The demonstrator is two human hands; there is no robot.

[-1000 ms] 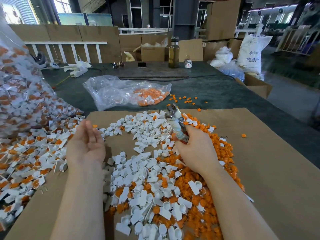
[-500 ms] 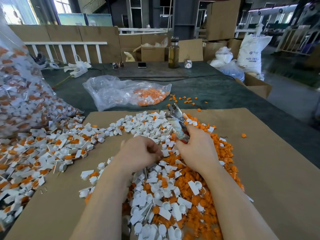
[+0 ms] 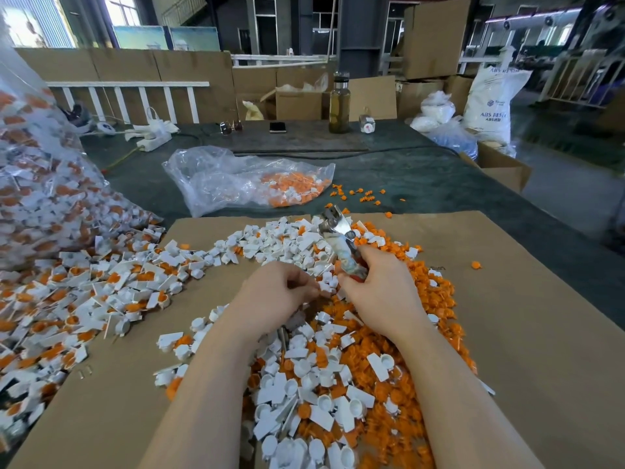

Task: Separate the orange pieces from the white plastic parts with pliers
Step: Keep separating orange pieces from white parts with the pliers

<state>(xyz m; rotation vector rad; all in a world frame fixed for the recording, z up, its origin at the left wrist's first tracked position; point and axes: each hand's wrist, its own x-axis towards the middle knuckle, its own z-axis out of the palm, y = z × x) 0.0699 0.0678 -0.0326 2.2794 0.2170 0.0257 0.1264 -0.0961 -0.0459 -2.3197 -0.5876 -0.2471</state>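
Note:
My right hand (image 3: 380, 292) grips the handles of the pliers (image 3: 340, 240), whose metal jaws point up and away over the pile. My left hand (image 3: 275, 296) is curled close beside it and pinches a small white plastic part (image 3: 325, 286) at its fingertips. Under both hands lies a heap of separated white parts (image 3: 304, 374) mixed with loose orange pieces (image 3: 436, 299) on a cardboard sheet (image 3: 527, 333). To the left spreads a pile of white parts with orange pieces still inside them (image 3: 84, 299).
A big clear bag of unsorted parts (image 3: 37, 184) leans at the left. A flat plastic bag holding orange pieces (image 3: 250, 179) lies beyond the cardboard on the dark table (image 3: 422, 177). A bottle (image 3: 339, 103), a phone (image 3: 277, 126) and cardboard boxes stand at the far edge.
My left hand swung from the left pile, palm open, to the middle and closed its fingers on a white part next to my right hand. The pliers stayed nearly still.

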